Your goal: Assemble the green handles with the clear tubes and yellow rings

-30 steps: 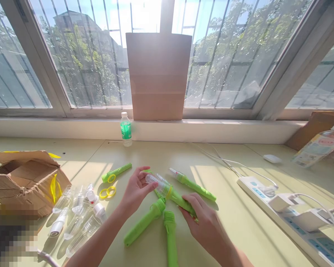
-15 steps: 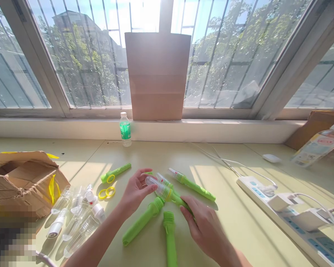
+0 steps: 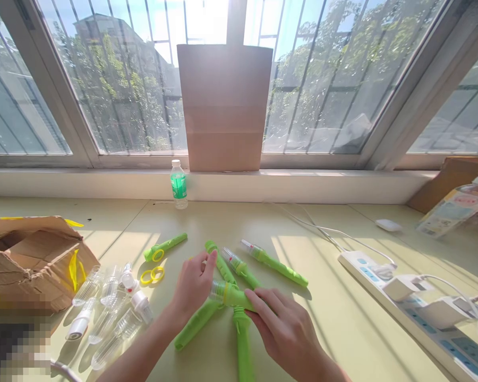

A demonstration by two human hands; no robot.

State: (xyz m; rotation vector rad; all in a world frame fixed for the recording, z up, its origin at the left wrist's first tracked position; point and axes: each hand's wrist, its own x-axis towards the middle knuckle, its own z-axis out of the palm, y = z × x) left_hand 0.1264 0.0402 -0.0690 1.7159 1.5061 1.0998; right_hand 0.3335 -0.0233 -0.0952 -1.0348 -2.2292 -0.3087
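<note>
My right hand [image 3: 284, 321] is closed around a green plastic tube [image 3: 236, 296], held almost level above the table. A yellow ring and a clear ribbed cap [image 3: 216, 289] sit on its left end. My left hand [image 3: 195, 284] closes over that cap, hiding its tip. Just beyond lie a loose green tube [image 3: 225, 265] and two green tubes with clear tips, one near [image 3: 242, 268] and one farther right [image 3: 279, 267]. Two more threaded green tubes, one left [image 3: 197, 323] and one in front [image 3: 244, 339], rest beneath my hands.
Yellow rings [image 3: 151, 275] and another green tube [image 3: 167, 246] lie left of my hands. Clear caps [image 3: 107, 323] and white-based pieces [image 3: 80, 321] are heaped beside a cardboard box [image 3: 43, 265]. A power strip [image 3: 376, 286] with plugs runs along the right; a bottle [image 3: 179, 185] stands behind.
My left hand has gone from open fingers around the clear cap to a closed grip over it. The held tube has turned from slanting to nearly level and come slightly nearer.
</note>
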